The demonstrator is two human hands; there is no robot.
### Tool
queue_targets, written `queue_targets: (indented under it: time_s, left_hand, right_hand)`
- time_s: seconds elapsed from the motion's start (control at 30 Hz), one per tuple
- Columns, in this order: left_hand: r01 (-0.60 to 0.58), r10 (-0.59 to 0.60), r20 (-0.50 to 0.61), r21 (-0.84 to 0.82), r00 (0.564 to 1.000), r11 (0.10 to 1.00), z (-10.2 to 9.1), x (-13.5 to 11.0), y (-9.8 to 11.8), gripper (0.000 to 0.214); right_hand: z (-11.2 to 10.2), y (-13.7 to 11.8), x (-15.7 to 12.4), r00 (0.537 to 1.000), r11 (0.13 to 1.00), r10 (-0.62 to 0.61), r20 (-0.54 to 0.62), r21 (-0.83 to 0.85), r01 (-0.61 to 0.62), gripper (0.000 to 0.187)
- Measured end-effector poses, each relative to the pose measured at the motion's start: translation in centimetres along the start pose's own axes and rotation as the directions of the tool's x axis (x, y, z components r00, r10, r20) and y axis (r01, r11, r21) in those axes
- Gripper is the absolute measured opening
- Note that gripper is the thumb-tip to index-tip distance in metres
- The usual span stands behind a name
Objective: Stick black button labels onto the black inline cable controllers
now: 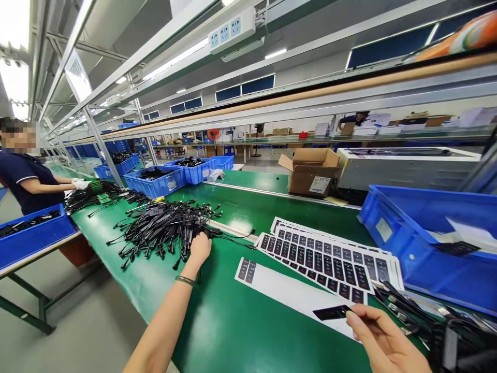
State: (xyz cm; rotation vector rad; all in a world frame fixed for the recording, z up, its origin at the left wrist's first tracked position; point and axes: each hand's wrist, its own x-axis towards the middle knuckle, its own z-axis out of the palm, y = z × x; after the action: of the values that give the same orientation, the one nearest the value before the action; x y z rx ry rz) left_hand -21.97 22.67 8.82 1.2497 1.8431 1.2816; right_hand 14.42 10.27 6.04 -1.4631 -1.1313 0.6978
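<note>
Nearest, the right hand (382,339) pinched a small black sticker (333,312) by its right end, long side running left to right, just above a mostly bare backing strip (287,290) on the green table (233,321). Farther out and to the left, the left hand (201,247) lay on the near edge of a pile of cables (163,228), well apart from the sticker; its fingers curled into the pile, so I could not tell whether it gripped one. Beyond lay full sticker sheets (330,259) and a blue bin (407,243).
</note>
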Motion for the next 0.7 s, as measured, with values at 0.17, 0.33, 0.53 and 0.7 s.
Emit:
queue_targets:
  time_s: [0.17, 0.33, 0.53, 0.7]
  left_hand:
    - [0.231, -0.122, 0.292, -0.375, 0.949, 0.898, 3.9, -3.5, 3.0, 0.026]
    - [0.403, -0.047, 0.554, -0.542, 0.831, 0.737, 8.6, -10.8, 5.6, 0.030]
    - [0.599, 0.024, 0.830, -0.421, 0.557, 0.681, 11.8, -17.2, 4.1, 0.068]
    - [0.607, 0.012, 0.899, -0.306, 0.438, 0.733, 11.8, -18.6, 2.9, 0.069]
  right_hand:
    - [0.7, -0.1, -0.4, 1.000, 0.990, -0.031, -0.005, 0.136, 0.032, 0.044]
    - [0.1, 0.9, -0.3, 0.997, 0.974, -0.072, -0.006, 0.216, 0.071, 0.036]
    - [-0.1, 0.2, -0.8, 0.998, 0.947, -0.060, 0.018, 0.318, 0.051, 0.027]
    - [0.8, -0.1, -1.4, 0.995, 0.950, -0.013, 0.099, 0.313, -0.019, 0.029]
